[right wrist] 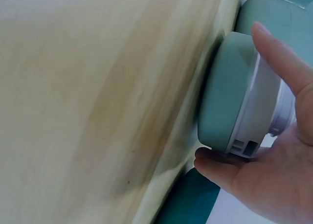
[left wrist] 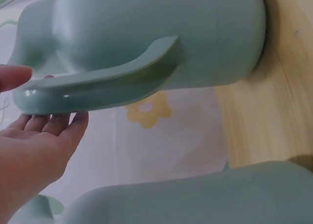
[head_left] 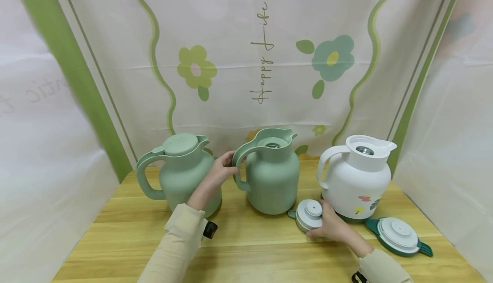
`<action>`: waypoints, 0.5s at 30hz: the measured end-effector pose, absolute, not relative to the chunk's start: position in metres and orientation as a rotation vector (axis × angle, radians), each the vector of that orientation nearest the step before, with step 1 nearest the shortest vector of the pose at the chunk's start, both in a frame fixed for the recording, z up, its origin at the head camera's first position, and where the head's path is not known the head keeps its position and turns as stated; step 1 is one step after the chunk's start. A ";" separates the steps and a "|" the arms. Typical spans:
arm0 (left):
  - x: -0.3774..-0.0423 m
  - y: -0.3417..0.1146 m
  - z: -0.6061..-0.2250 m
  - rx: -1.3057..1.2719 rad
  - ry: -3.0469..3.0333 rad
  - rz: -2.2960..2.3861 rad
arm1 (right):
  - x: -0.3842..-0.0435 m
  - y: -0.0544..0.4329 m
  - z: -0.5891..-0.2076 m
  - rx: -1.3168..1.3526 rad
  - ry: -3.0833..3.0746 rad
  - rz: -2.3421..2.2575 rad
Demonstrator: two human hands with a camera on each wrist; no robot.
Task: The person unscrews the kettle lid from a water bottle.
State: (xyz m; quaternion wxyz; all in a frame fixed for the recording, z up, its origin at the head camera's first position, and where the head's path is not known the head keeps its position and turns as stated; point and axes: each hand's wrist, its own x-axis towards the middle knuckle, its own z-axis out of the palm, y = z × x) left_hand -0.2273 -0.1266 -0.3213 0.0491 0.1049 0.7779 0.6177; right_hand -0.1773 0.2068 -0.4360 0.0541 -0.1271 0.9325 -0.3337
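A green thermos jug [head_left: 272, 180] stands upright in the middle with its top uncovered. My left hand [head_left: 222, 169] is at its handle [left wrist: 98, 89]; in the left wrist view the fingers pass behind the handle and the thumb stays apart from it. My right hand [head_left: 331, 225] holds a round lid [head_left: 309, 215] by its sides, thumb on one side and fingers on the other. The lid is upside down, white underside up, its green top [right wrist: 227, 89] facing the table. Right of the lid stands a white thermos jug [head_left: 356, 180], also uncovered.
Another green jug [head_left: 185, 176], its lid on, stands at the left, behind my left forearm. A dark green and white lid [head_left: 400, 235] lies upside down at the right. The wooden table [head_left: 246, 253] is enclosed by patterned cloth [head_left: 239, 69] at the back and sides.
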 end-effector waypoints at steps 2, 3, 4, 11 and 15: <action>-0.226 -0.131 -0.317 0.324 2.366 1.901 | -0.178 0.207 -0.435 -0.398 2.818 -1.016; -0.224 -0.133 -0.316 0.325 2.364 1.912 | -0.178 0.207 -0.434 -0.402 2.812 -1.010; -0.223 -0.136 -0.314 0.334 2.366 1.918 | -0.178 0.207 -0.434 -0.406 2.809 -1.006; -0.203 -0.161 -0.310 0.368 2.388 1.917 | -0.177 0.211 -0.426 -0.400 2.822 -0.973; -0.183 -0.182 -0.310 0.380 2.423 1.795 | -0.175 0.213 -0.407 -0.389 2.805 -0.977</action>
